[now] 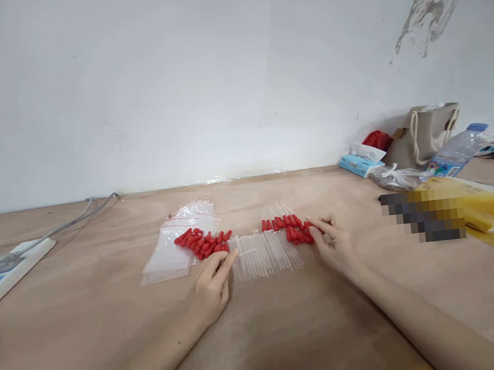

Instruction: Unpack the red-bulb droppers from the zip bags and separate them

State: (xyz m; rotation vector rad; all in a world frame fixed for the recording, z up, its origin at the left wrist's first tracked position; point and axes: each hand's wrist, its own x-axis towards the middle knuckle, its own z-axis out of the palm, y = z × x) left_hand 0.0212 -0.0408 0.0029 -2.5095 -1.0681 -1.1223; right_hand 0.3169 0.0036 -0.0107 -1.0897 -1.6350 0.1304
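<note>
My left hand (209,286) is closed in a pinch at the left end of a row of thin clear tubes (267,256). A short clear tube (247,251) sticks out to the right from its fingertips, across the row. My right hand (335,243) has thumb and forefinger close together at the right edge of a group of red rubber bulbs (299,235), seemingly on one of them. Behind the row, several clear tubes with red bulbs on their near ends (277,223) lie side by side. Loose red bulbs (204,245) are heaped left of the row.
Clear zip bags (166,252) lie under the left heap. A power strip (17,268) with a grey cable sits far left. At the right are a blue tissue pack (359,164), a beige bag (431,130), a plastic bottle (459,148) and a yellow packet (473,202).
</note>
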